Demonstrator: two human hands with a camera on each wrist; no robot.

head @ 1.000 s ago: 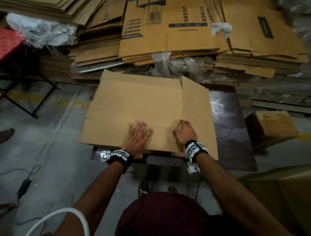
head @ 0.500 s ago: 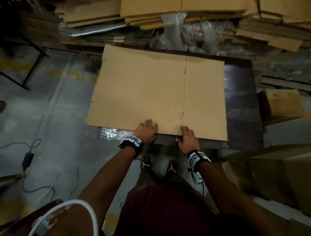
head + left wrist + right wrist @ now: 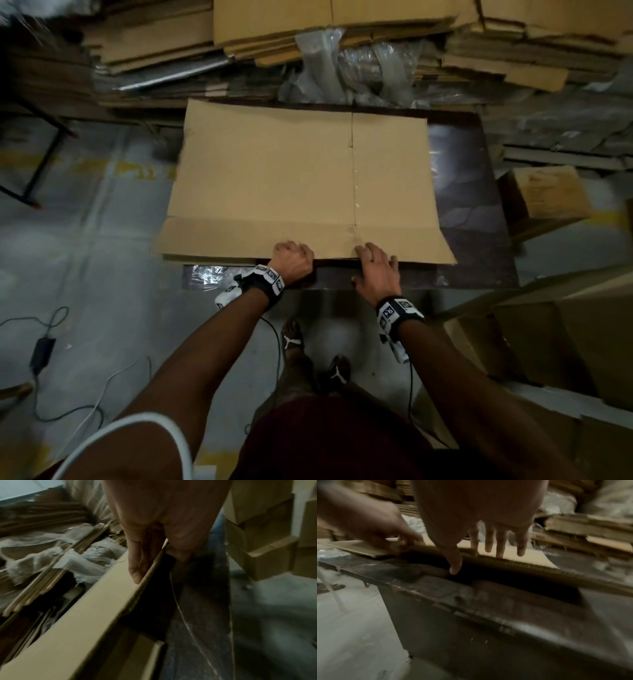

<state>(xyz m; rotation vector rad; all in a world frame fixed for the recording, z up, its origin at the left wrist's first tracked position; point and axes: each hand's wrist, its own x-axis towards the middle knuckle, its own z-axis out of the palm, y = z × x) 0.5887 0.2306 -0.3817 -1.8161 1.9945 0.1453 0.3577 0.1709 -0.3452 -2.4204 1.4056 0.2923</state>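
A flattened brown cardboard box (image 3: 291,178) lies on a dark tabletop (image 3: 479,240), its near flap creased and slightly raised. My left hand (image 3: 294,251) grips the near edge of that flap, fingers curled round it; the left wrist view shows the hand (image 3: 145,555) pinching the cardboard edge (image 3: 85,615). My right hand (image 3: 371,255) rests beside it at the box's seam. In the right wrist view its fingers (image 3: 500,547) lie straight on top of the cardboard (image 3: 530,559), while the thumb hangs down over the edge above the table (image 3: 471,601).
Stacks of flattened cartons (image 3: 342,27) and crumpled plastic wrap (image 3: 359,68) crowd the far side. Made-up boxes stand at the right (image 3: 544,195) and near right (image 3: 565,342). A power adapter with cables (image 3: 42,351) lies on the floor at left, beside a black metal frame (image 3: 44,161).
Both hands slid back from the top of the cardboard to its near edge. The left hand went from flat to curled round the edge. The raised far flaps now lie flat.
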